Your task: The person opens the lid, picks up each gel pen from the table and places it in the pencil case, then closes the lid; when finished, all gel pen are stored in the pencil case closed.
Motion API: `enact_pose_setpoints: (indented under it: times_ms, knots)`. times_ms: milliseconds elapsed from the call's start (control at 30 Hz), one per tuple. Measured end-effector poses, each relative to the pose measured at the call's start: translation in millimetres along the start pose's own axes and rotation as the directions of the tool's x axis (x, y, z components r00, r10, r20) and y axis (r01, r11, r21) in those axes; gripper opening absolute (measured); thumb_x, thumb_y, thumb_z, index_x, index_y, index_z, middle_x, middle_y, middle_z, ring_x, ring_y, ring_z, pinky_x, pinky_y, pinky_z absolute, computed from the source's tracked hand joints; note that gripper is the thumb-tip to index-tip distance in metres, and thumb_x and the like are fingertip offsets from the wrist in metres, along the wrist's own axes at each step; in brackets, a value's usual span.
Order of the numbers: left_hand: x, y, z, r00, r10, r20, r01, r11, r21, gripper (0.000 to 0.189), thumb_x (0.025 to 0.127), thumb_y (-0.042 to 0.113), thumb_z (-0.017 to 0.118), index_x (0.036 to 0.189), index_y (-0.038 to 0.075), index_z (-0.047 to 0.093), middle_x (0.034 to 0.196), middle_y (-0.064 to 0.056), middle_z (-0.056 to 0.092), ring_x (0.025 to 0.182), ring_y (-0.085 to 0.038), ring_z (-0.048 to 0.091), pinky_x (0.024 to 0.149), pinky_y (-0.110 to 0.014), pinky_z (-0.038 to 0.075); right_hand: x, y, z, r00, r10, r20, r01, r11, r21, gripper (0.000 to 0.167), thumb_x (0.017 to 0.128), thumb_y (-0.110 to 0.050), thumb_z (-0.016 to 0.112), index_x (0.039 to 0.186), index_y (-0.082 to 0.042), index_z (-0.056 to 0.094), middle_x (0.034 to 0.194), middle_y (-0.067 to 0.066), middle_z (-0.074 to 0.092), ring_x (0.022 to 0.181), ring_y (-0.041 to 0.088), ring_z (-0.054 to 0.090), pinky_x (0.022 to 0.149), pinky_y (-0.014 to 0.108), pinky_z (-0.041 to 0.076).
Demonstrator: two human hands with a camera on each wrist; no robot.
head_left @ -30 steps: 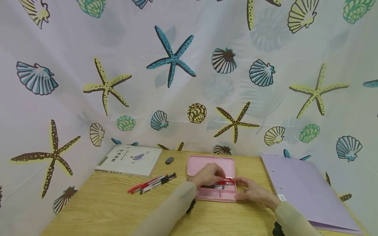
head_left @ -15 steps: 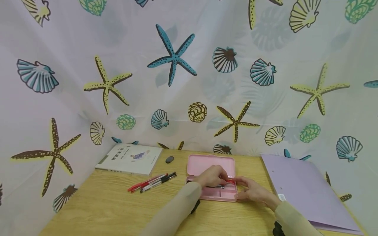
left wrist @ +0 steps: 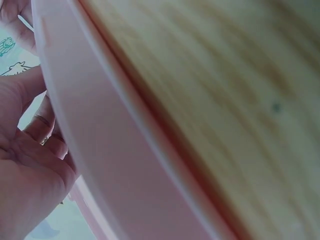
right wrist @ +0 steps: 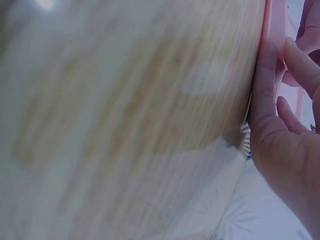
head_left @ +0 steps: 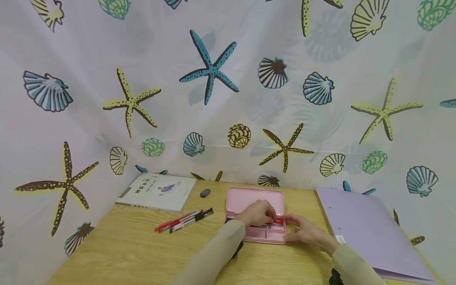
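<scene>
An open pink pencil case (head_left: 266, 240) lies on the wooden table, its lid (head_left: 240, 198) folded back. My left hand (head_left: 257, 213) reaches into its long compartment, fingers curled at a red pen (head_left: 279, 222); the palm hides part of that pen. A black pen (head_left: 265, 226) lies in the same compartment, partly covered by the hand. My right hand (head_left: 306, 232) holds the right end of the case, thumb at the near corner and fingers farther back. In the right wrist view, its fingers (right wrist: 264, 85) lie against the pink side wall.
Several red and black pens (head_left: 185, 220) lie in a loose bunch left of the case. Behind them are a white book (head_left: 156, 192) and a small dark oval object (head_left: 205, 193). A purple folder (head_left: 370, 233) lies at the right. A patterned curtain (head_left: 228, 111) hangs behind the table.
My left hand has moved slightly right and lowered the red pen into the compartment. My right hand has stayed at the end of the case.
</scene>
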State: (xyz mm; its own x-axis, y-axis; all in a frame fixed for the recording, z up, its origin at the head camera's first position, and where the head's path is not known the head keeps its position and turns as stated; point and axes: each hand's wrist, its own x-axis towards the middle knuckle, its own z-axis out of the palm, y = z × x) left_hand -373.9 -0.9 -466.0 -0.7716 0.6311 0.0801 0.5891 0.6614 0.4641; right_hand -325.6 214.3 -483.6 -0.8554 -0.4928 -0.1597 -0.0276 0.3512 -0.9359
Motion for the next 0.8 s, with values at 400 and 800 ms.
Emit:
enact_pose_setpoints:
  times_ms: [400, 800]
  knots:
    - [2.6, -2.0, 0.9, 1.0, -0.014, -0.007, 0.014, 1.0, -0.003, 0.01, 0.086, 0.009, 0.071, 0.089, 0.015, 0.078, 0.08, 0.009, 0.07, 0.074, -0.002, 0.055, 0.075, -0.021, 0.046, -0.6, 0.5, 0.1, 1.0, 0.002, 0.0, -0.002, 1.0, 0.005, 0.075, 0.081, -0.004, 0.077, 0.146, -0.002, 0.039, 0.154, 0.032, 0.025, 0.097, 0.022, 0.061, 0.079, 0.032, 0.054]
    - [-1.3, -13.0, -6.3, 0.999, -0.017, -0.047, 0.009, 0.987, -0.16, 0.01, 0.087, 0.007, 0.07, 0.091, 0.013, 0.078, 0.087, 0.006, 0.074, 0.082, -0.002, 0.059, 0.08, -0.021, 0.049, -0.9, -2.0, 0.4, 0.998, 0.046, -0.042, -0.048, 0.998, -0.048, 0.074, 0.08, -0.008, 0.079, 0.145, -0.005, 0.043, 0.153, 0.029, 0.031, 0.117, 0.029, 0.054, 0.084, 0.033, 0.053]
